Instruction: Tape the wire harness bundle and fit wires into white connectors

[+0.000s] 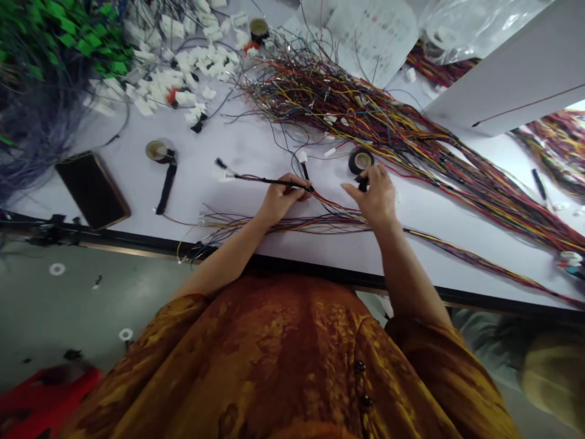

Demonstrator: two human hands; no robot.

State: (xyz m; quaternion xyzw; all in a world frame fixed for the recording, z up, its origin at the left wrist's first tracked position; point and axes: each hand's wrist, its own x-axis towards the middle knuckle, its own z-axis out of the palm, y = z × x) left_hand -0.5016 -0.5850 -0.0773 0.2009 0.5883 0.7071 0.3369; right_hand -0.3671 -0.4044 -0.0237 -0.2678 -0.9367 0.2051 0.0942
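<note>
My left hand (pixel 284 200) is closed on a wire harness branch (pixel 269 181) wrapped in black tape. The branch ends in a small black and a white connector on the left, and its loose coloured wires (pixel 336 206) run right beneath my right hand. A short side lead with a white connector (pixel 303 157) sticks up beside my left fingertips. My right hand (pixel 378 194) pinches a piece of black tape (pixel 362 183), its thumb held apart. Just above those fingers lies a roll of black tape (pixel 355 163); whether the piece is joined to it I cannot tell.
A long wire bundle (pixel 457 244) runs along the table's front edge. A thick heap of coloured wires (pixel 329 103) lies behind my hands. To the left are a phone (pixel 94 190), another tape roll (pixel 158 151) and wires with white connectors (pixel 183 73). A white panel (pixel 512 73) stands at right.
</note>
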